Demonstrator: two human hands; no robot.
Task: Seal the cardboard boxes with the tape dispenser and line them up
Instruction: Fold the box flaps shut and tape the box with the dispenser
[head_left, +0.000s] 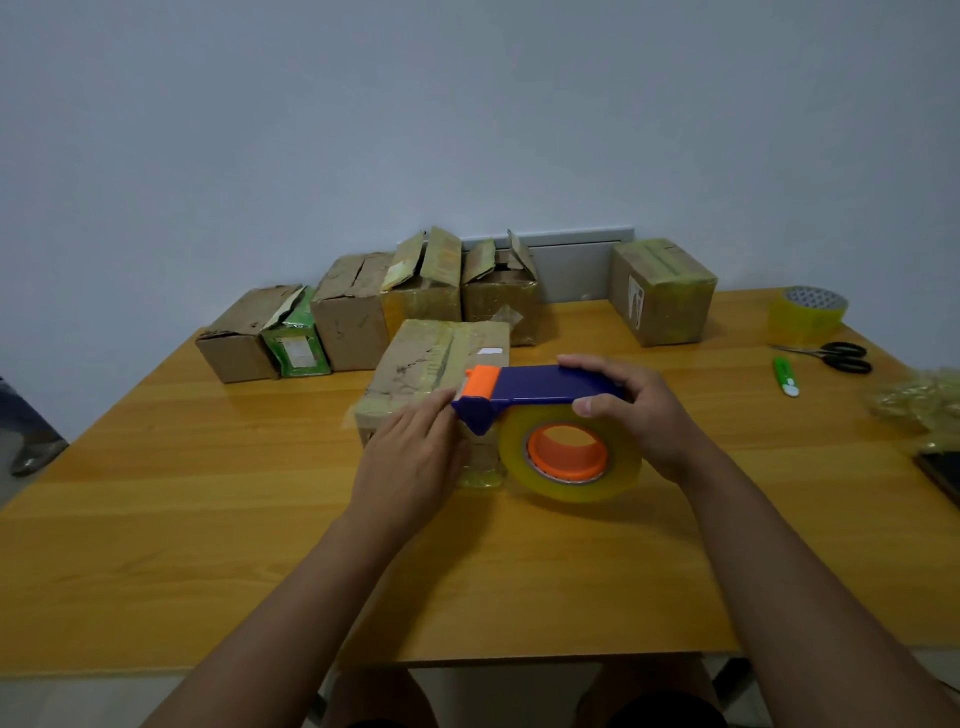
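A blue and orange tape dispenser (540, 387) with a yellowish roll sits at the near edge of a taped cardboard box (441, 364); five more boxes (363, 312) stand behind.

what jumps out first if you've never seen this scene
The blue and orange tape dispenser at centre table, gripped by the right hand while the left hand touches its orange front end. Just behind it lies a taped cardboard box, with a row of open-flapped boxes along the wall.
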